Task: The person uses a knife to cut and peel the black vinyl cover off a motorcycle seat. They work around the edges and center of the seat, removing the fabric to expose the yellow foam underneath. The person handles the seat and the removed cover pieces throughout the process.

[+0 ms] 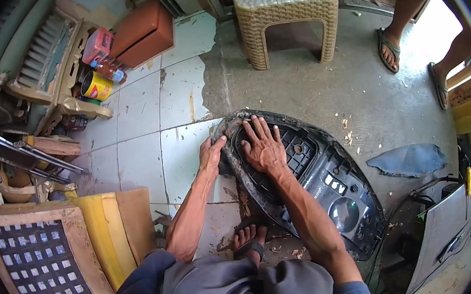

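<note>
Well, the upturned motorcycle seat base slants rightward across the floor from the left hand, half-curled at its rim, grip unclear; the right hand lies splayed inside.

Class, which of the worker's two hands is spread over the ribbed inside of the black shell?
The right hand: it lies palm down, spread inside the black shell, while the left hand is curled at the shell's left edge.

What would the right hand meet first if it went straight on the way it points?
The right hand would likely meet the rim of the black seat base first; its fingers may already touch it, since depth is unclear.
</note>
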`<state>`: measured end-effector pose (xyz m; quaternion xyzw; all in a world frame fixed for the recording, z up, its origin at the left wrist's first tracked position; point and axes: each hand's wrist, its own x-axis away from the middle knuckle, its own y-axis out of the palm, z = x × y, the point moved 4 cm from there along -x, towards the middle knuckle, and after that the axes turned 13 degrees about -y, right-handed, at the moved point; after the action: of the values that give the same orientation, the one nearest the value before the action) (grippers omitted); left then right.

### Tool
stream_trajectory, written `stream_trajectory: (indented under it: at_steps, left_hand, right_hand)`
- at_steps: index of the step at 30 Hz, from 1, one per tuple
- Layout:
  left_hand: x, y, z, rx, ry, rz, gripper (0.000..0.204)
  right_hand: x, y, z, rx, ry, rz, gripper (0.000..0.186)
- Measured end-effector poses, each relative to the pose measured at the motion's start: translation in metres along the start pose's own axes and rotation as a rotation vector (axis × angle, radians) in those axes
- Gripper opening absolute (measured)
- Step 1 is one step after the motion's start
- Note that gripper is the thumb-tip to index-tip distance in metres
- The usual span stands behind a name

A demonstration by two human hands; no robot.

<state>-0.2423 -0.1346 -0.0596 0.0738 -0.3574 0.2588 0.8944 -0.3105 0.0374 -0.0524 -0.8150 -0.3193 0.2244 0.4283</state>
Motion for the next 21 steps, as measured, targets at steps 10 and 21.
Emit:
stream_trajectory:
  at_steps: [10,21]
  left_hand:
    - [0.146,0.056,0.026,-0.712,0.553,0.069,0.041]
    - [0.24,0.038,-0.012,-0.626,0.176,-0.882,0.038]
  right_hand:
    - [0.006,0.004,0.003,0.066,0.042,0.208,0.061]
    - [0.008,0.003,0.005,-0.024,-0.013,0.136,0.062]
